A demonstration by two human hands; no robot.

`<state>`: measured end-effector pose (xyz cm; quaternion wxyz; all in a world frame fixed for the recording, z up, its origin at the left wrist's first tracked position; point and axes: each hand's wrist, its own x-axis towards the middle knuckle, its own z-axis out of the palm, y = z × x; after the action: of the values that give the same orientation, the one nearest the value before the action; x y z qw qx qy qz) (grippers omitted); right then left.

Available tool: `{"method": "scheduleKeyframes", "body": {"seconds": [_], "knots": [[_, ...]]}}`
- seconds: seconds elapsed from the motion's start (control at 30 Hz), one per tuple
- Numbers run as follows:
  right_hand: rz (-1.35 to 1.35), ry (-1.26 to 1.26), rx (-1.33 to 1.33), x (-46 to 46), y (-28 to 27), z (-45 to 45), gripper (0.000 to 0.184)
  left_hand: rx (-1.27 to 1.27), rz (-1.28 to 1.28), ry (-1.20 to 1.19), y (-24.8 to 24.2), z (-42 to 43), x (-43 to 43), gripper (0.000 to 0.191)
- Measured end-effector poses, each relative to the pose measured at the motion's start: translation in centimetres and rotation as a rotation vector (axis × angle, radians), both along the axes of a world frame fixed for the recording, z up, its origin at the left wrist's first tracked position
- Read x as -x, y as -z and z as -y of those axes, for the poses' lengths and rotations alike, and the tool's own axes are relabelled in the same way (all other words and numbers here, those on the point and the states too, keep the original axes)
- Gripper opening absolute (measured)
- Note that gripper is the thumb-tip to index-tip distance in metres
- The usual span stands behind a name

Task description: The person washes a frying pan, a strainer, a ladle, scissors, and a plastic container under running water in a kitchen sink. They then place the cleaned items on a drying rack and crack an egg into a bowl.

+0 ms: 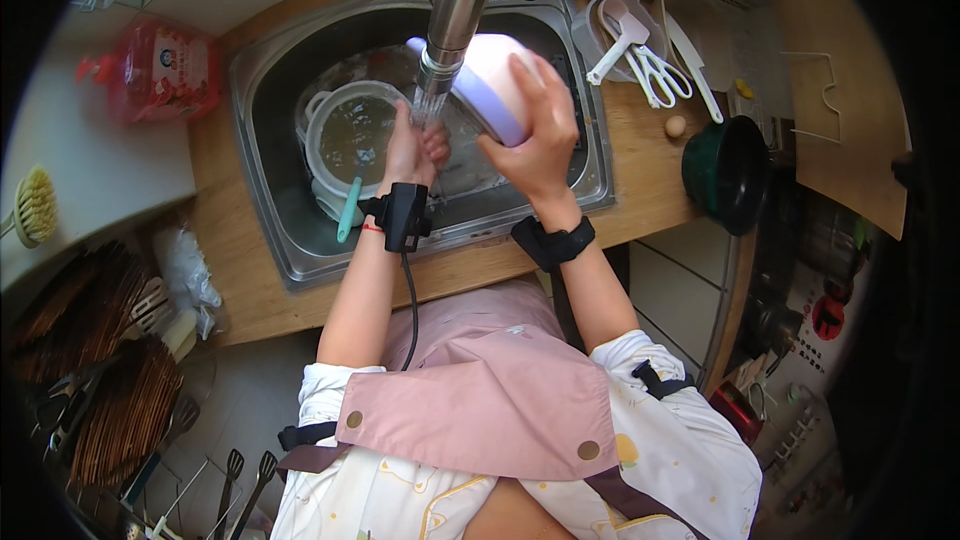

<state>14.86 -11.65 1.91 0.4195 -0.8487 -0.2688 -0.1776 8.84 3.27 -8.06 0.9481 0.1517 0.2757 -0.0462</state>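
Note:
Water runs from the metal faucet (444,52) over my left hand (414,144), whose fingers are curled, with nothing plainly held in them. My right hand (541,127) grips a pale pink bowl with a lavender rim (495,86), tilted on its side just right of the stream. Beside my left hand, a white pot or basin (319,127) full of cloudy water sits in the steel sink (262,187). A turquoise-handled utensil (349,210) leans over its near edge. Part of another pale dish (324,199) shows beneath the basin.
A pink soap bottle (169,67) stands left of the sink. To the right are a clear container (589,26), white scissors (656,79), a white knife (694,64), an egg (675,126) and a dark green bowl (726,176) at the counter edge. A scrub brush (36,206) is far left.

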Motion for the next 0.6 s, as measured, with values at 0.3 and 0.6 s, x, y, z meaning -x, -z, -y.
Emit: {"method": "scheduleKeyframes", "body": {"seconds": [0.3, 0.6], "knots": [[-0.197, 0.221, -0.121, -0.4, 0.0, 5.0, 0.065, -0.132, 0.044, -0.299, -2.9, -0.9, -1.1, 0.023], [-0.475, 0.2, -0.343, 1.6, 2.7, 4.6, 0.059, -0.249, 0.135, -0.425, -7.5, -3.3, -0.1, 0.026]]}}
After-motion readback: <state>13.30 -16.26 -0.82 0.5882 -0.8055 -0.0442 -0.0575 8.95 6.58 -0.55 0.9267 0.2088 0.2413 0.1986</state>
